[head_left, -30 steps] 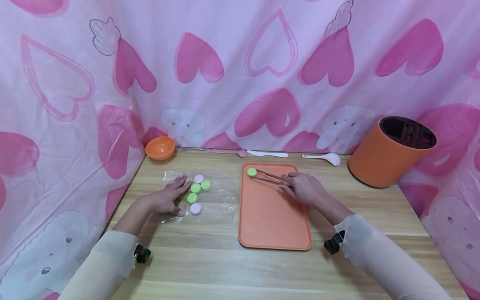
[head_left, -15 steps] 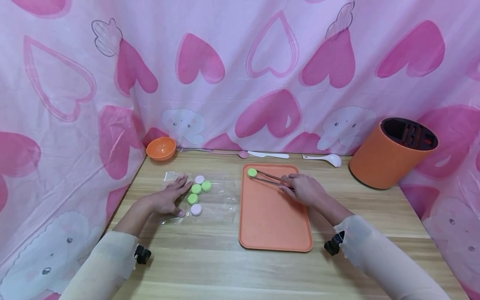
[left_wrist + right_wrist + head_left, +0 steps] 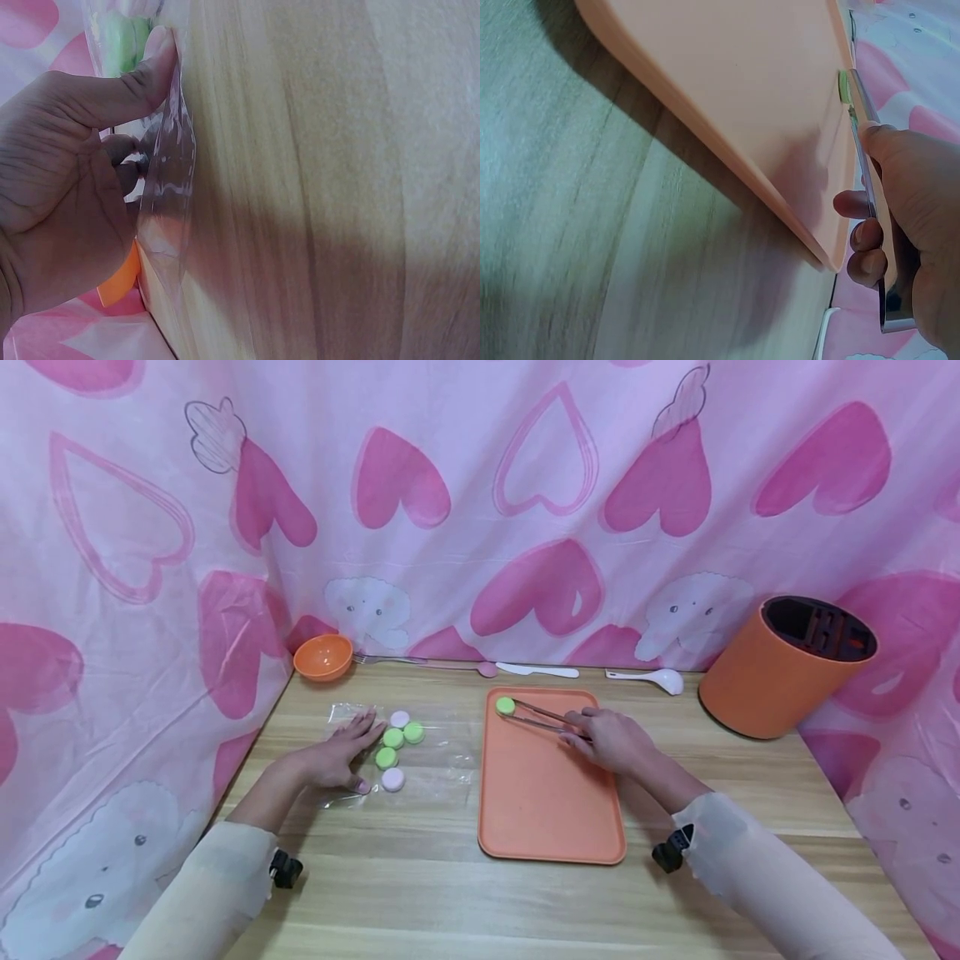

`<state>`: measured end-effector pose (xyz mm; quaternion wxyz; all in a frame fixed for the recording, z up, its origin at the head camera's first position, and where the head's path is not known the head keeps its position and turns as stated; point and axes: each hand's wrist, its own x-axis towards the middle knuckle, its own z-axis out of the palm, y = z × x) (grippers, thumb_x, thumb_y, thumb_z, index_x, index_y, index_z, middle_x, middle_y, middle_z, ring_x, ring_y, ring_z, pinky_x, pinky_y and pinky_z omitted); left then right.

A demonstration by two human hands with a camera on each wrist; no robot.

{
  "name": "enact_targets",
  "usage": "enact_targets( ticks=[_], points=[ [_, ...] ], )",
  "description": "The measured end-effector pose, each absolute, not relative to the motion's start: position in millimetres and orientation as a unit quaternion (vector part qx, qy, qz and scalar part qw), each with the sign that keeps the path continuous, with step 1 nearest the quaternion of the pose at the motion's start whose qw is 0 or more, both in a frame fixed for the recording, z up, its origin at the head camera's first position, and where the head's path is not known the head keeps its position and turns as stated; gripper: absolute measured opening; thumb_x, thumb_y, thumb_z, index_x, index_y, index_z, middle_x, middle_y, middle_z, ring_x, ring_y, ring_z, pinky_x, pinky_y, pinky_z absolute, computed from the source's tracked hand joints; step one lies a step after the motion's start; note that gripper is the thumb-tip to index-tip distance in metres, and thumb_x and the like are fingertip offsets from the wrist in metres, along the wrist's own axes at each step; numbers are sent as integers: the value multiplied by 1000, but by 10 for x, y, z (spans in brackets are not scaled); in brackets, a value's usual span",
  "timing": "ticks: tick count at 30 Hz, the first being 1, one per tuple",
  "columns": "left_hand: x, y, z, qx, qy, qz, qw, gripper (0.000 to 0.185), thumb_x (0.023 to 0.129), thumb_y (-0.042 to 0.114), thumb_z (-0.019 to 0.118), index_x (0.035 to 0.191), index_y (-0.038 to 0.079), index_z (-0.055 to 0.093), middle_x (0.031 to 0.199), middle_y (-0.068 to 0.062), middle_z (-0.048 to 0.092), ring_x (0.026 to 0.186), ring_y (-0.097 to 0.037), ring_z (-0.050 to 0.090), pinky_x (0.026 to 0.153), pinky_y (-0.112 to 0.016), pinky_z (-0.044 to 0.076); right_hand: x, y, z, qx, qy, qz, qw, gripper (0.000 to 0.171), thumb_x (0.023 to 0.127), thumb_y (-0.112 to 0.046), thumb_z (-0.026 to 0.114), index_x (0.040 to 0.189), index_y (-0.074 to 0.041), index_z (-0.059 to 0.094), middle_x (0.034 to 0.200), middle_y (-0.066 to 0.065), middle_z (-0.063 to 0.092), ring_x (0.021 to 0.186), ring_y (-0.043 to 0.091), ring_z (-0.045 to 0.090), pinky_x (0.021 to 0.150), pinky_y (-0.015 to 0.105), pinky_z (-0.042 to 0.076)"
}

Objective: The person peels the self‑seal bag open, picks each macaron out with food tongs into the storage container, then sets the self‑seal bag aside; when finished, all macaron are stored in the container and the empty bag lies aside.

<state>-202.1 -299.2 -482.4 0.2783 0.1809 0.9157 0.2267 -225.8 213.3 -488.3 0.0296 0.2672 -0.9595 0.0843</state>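
My right hand [image 3: 609, 739] grips metal tongs [image 3: 542, 717] over the orange tray [image 3: 547, 802]. The tong tips meet a green round piece [image 3: 505, 704] at the tray's far left corner. In the right wrist view the tongs [image 3: 876, 217] run along my fingers [image 3: 859, 232] to the green piece [image 3: 843, 85]. My left hand [image 3: 339, 756] lies flat with straight fingers on a clear plastic bag [image 3: 442, 760]. Green and pale pink round pieces [image 3: 395, 745] lie on the bag beside my fingertips. In the left wrist view my thumb [image 3: 124, 86] presses the bag [image 3: 169, 180].
An orange bowl [image 3: 323, 656] stands at the back left corner. A fork [image 3: 390, 658], a white knife [image 3: 537, 670] and a white spoon [image 3: 648, 676] lie along the back edge. An orange utensil holder [image 3: 780, 664] leans at the back right. Pink heart cloth surrounds the wooden table [image 3: 465, 902].
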Motion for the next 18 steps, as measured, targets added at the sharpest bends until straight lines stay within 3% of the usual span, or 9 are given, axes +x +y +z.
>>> enact_targets(
  ticks=[18],
  points=[
    [-2011,-2971,-4807,176,916,228,279,115,93,22,88,179,15,13,187,-16,-16,171,-48,-17,137,-72,-6,-2186,2054,-4670,295,-948,95,78,32,103,-36,79,125,-12,79,88,5,71,70,20,64,66,43,60]
  ],
)
